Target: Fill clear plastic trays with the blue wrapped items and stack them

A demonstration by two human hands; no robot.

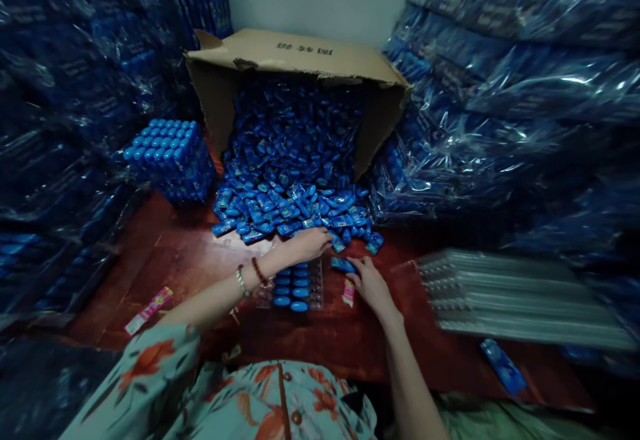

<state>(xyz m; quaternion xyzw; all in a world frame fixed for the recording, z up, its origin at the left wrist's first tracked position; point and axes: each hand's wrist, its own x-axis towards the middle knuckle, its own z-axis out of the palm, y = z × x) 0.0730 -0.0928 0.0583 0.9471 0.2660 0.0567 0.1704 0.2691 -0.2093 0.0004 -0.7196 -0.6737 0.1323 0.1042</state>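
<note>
My left hand (311, 243) reaches across the clear plastic tray (316, 297) to the front of a heap of small blue packs (295, 207). Its fingers are pinched together at a blue pack (338, 244) on the heap's edge. Right of the tray, my right hand (371, 285) has its thumb and fingers closed on another small blue pack (343, 265). A pink packet (349, 293) lies just under those fingers. Glossy blue pieces (299, 293) stand in two rows in the middle of the tray, partly covered by my left forearm.
Behind the heap, a cardboard box (300, 53) lies open towards me. A stacked blue block (170, 160) stands left, near a pink strip (149, 310). Nested clear trays (515, 297) and a blue packet (503, 365) lie right. Plastic-wrapped blue stacks (525, 93) rise on both sides.
</note>
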